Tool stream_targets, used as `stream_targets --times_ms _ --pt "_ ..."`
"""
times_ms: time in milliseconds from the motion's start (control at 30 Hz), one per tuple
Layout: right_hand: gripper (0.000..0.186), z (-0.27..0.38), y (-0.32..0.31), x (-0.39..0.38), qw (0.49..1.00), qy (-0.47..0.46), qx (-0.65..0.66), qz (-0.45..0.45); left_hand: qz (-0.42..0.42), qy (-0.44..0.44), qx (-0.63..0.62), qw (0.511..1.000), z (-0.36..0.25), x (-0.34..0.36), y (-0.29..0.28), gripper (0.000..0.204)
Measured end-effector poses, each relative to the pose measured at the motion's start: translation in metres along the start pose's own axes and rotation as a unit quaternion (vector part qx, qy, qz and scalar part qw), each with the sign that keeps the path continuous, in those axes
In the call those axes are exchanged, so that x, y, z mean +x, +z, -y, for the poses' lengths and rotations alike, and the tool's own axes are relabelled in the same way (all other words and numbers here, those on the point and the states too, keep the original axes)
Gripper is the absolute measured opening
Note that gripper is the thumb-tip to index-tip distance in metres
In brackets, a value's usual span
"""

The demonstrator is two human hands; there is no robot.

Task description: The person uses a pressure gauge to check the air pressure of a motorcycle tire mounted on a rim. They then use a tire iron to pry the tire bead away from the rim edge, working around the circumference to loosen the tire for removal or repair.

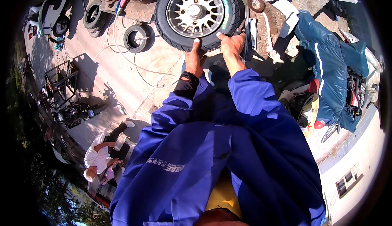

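A small wheel with a black tyre (165, 22) and a silver multi-spoke rim is at the top centre, its spoked face turned toward me. A green label sits on the right of its sidewall. My left hand (193, 62) grips the near edge of the tyre, thumb up against the sidewall. To its right, my right hand (232, 46) holds the tyre's lower right edge, thumb also on the sidewall. Both hands are closed on the rubber, and most of the fingers are hidden behind it. Blue jacket sleeves cover my forearms, with a black band at the left wrist.
A loose tyre (136, 38) lies left of the wheel, with stacked tyres (94, 15) farther left. A pale hose (141, 67) loops over the ground. Right stand a rusty machine part (256, 4) and a blue cover (322, 58). A person (98, 154) sits at lower left.
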State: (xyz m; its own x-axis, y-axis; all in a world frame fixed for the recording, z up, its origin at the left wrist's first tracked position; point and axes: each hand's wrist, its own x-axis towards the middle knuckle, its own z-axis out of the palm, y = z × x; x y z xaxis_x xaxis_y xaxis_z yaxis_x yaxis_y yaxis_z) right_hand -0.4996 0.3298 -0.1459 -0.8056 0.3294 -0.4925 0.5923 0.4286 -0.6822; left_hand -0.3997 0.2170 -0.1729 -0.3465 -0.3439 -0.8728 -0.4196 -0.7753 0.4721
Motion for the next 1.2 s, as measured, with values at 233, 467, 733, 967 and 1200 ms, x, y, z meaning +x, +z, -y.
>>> stream_targets --times_ms 233,467,733,967,1200 --pt "0.074 -0.001 -0.005 -0.003 0.999 -0.031 0.015 -0.009 0.255 -0.068 -0.078 0.962 -0.005 0.025 -0.018 0.061" --pt "0.076 -0.034 0.006 -0.050 0.986 0.050 0.134 -0.082 0.350 0.142 0.781 0.498 -0.107 -0.049 0.048 0.036" --pt "0.050 -0.029 0.046 -0.133 0.937 0.200 0.260 -0.117 0.592 0.488 0.605 -0.215 -0.131 0.039 0.218 0.084" --pt "0.070 0.002 0.061 -0.107 0.925 0.198 0.271 -0.177 0.617 0.403 0.575 -0.356 -0.100 0.035 0.235 0.080" --pt "0.071 -0.010 0.061 -0.104 0.906 0.197 0.341 -0.152 0.590 0.367 0.588 -0.414 -0.084 0.033 0.237 0.085"
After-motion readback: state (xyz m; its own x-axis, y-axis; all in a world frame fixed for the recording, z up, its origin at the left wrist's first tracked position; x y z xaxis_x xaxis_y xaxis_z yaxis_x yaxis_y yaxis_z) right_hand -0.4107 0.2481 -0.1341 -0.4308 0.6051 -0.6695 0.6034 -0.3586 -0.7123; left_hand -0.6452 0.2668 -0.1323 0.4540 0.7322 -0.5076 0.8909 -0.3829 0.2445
